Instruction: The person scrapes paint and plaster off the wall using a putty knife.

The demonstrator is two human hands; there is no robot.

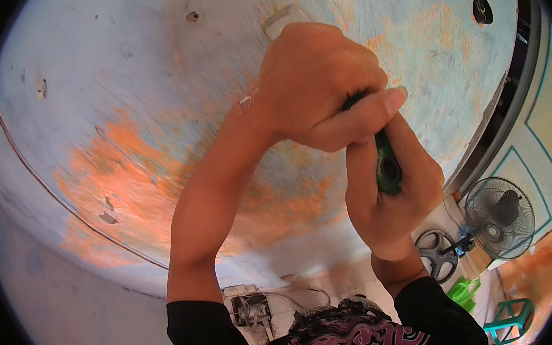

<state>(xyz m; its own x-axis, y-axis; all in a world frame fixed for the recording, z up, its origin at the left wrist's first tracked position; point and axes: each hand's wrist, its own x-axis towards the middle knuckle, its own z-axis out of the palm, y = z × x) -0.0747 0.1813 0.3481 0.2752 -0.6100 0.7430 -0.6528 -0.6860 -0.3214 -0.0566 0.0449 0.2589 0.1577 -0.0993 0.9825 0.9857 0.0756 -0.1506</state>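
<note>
Both hands are wrapped around the dark green handle (388, 166) of what looks like a paint scraper. My left hand (322, 83) grips it higher up, nearer the blade. Below it, my right hand (394, 197) holds the handle's end, where a hanging hole shows between thumb and fingers. A pale, flat blade (287, 20) sticks out past my left knuckles against the wall (151, 75); its contact edge is hard to make out. Pale blue paint covers much of that wall, with worn orange patches (128, 150). White flecks lie on my left wrist.
A thin cable (53, 190) runs along the wall at left. A dark hole with wires (482, 8) is at upper right. To the lower right are a standing fan (498, 218), a green bag (463, 294) and a green plastic stool (509, 319). A cluttered container (251, 310) stands below.
</note>
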